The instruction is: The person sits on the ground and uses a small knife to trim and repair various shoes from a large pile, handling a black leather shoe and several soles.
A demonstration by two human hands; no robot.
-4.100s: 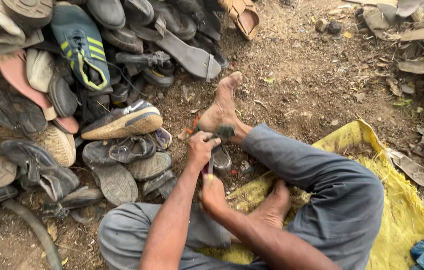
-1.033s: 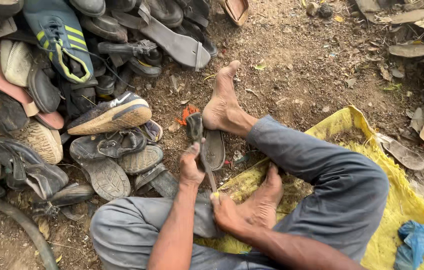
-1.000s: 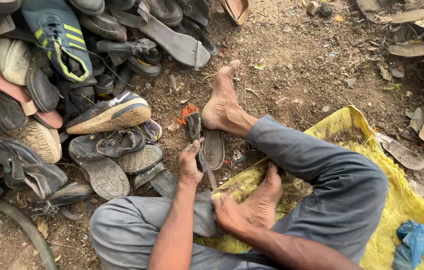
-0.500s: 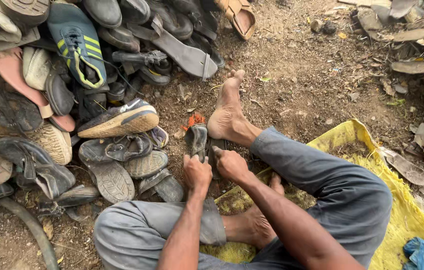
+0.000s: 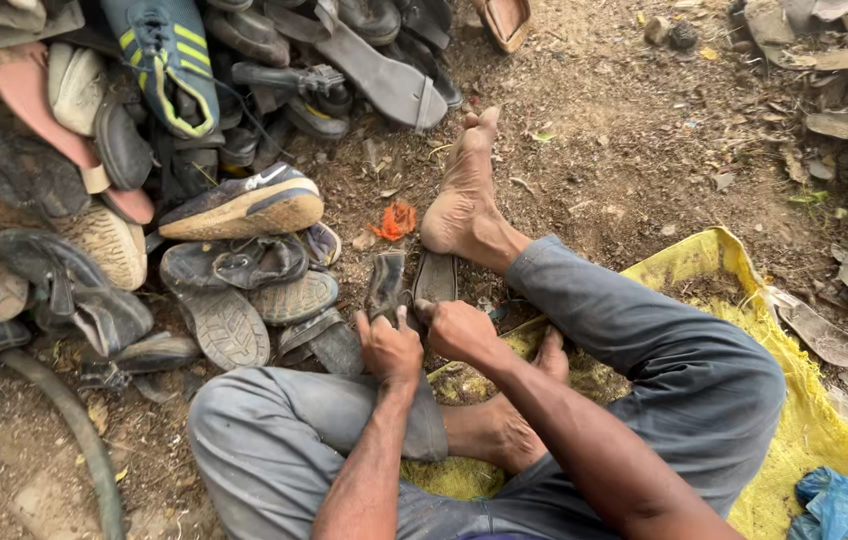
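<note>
From the head view I see my left hand [image 5: 391,347] clenched on the lower end of a dark, worn shoe sole [image 5: 385,284], which stands tilted on the dirt just in front of my folded legs. My right hand [image 5: 457,330] is curled in a loose fist beside it, knuckles near a second flat sole [image 5: 435,277]; I cannot tell whether it grips anything. Both soles look like scuffed, dusty rubber (edges ragged). To the left lies a heap of old shoes [image 5: 144,180], cracked and grey, with a dark sneaker [image 5: 244,203] on a tan sole. I sit on a yellow woven sack [image 5: 824,420]. Half a second ago my hands sat a little farther apart; now they are closer together.
</note>
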